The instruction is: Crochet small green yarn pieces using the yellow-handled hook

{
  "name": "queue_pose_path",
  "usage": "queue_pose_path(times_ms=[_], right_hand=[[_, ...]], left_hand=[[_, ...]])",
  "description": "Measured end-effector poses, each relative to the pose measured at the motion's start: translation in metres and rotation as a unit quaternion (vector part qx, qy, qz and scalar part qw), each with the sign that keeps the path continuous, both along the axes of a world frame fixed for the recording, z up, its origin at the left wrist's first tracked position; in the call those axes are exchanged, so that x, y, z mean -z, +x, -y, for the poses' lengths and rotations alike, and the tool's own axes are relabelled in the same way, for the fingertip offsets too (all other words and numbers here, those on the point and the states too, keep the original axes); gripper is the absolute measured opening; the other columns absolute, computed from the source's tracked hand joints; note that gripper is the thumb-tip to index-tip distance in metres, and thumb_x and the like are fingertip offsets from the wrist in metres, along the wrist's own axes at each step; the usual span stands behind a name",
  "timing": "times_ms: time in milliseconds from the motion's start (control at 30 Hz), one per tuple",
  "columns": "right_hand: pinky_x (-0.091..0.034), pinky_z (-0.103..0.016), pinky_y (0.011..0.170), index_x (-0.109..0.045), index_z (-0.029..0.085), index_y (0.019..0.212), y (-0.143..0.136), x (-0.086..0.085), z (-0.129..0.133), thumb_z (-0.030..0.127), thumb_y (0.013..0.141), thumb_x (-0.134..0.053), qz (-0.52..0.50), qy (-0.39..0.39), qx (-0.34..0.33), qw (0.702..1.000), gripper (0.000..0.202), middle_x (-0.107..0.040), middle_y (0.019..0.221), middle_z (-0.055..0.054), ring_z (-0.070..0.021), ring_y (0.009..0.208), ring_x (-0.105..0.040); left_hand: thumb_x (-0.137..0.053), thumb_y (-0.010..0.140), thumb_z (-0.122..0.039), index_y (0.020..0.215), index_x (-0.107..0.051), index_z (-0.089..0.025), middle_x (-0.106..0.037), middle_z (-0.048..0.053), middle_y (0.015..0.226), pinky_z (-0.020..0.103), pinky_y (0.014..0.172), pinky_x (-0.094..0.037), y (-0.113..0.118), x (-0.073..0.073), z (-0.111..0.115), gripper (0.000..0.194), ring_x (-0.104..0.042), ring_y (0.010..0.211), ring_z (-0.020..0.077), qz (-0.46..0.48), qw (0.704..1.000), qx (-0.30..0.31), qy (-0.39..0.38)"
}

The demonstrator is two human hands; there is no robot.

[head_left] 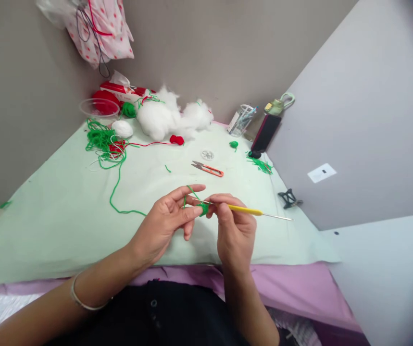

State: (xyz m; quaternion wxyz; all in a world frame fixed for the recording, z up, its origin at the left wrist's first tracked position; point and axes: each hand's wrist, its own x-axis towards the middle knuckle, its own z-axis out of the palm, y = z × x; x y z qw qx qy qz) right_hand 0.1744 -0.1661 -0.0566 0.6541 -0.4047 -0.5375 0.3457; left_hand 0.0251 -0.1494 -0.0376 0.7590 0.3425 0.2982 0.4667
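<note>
My left hand (168,216) pinches a small green crocheted piece (203,208) between thumb and fingers, with green yarn (193,192) looped over its raised index finger. A crochet hook with a yellow handle (245,209) is held in my right hand (235,228), close beside the left fingertips. The hook's thin metal tip lies at the green piece, and its other metal end points right. From my left hand the green yarn trails over the table to a loose green tangle (100,137) at the back left.
On the pale green tablecloth (83,216) lie orange-handled snips (209,169), a small round clear case (207,154), a red piece (177,140) and white stuffing (161,115). A pen cup (241,121), phone (267,133) and black stand (289,198) are at the right.
</note>
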Motion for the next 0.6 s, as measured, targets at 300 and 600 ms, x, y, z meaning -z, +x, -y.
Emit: queue_pose_path(times_ms=[300, 600], right_hand=[[-0.052, -0.031, 0.071, -0.079, 0.026, 0.098, 0.0036, -0.0012, 0.0005, 0.029, 0.098, -0.064, -0.024, 0.003, -0.022, 0.999, 0.014, -0.071, 0.092, -0.003, -0.0143, 0.077, -0.063], [-0.056, -0.029, 0.068, -0.076, 0.024, 0.093, 0.0048, -0.0014, -0.0007, 0.032, 0.099, -0.064, -0.093, -0.018, -0.019, 0.995, 0.016, -0.076, 0.088, -0.002, -0.0127, 0.069, -0.066]], left_hand=[[-0.084, 0.08, -0.02, 0.142, -0.057, -0.019, -0.064, -0.003, 0.087, 0.022, 0.055, -0.052, -0.0013, -0.0089, 0.0012, 0.068, -0.061, 0.055, 0.0071, -0.013, 1.0, 0.002, -0.008], [-0.082, 0.084, -0.023, 0.127, -0.07, -0.022, -0.062, -0.004, 0.089, 0.021, 0.056, -0.053, -0.0016, -0.0043, 0.0003, 0.045, -0.061, 0.056, 0.0052, 0.008, 1.0, 0.013, -0.005]])
